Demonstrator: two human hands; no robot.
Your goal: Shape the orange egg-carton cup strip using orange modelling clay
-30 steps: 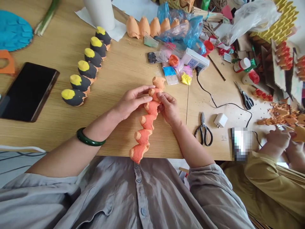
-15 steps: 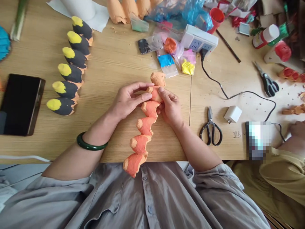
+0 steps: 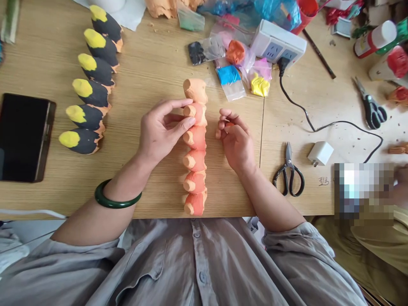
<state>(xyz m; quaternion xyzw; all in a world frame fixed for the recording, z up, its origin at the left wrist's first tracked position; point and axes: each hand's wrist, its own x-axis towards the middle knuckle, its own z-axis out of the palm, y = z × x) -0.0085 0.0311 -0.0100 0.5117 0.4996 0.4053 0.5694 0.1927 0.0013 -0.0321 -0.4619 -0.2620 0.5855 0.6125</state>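
A strip of joined egg-carton cups (image 3: 195, 159) runs lengthwise before me. Most of its cups carry an orange-red coating with pale peach tips; the farthest cup is plain peach. My left hand (image 3: 162, 129) pinches the strip at the second cup from the far end, thumb and fingers on its left side. To the right of the strip, apart from it, my right hand (image 3: 237, 138) is curled, with a small orange-red lump of modelling clay (image 3: 229, 124) between its fingers. Several small bags of coloured clay lie beyond, including an opened orange-red lump (image 3: 235, 52).
At left lie a black-and-yellow cup strip (image 3: 92, 92) and a dark phone-like device (image 3: 26, 138). A power strip (image 3: 279, 43) with its cord, black-handled scissors (image 3: 288, 172) and a white charger (image 3: 320, 153) sit at right. Another person's sleeve (image 3: 376, 242) shows at the right edge.
My right hand has come off the strip and moved right. The strip has turned from slanting to nearly straight and now rests on the table, my left hand still on it. The view has shifted slightly.
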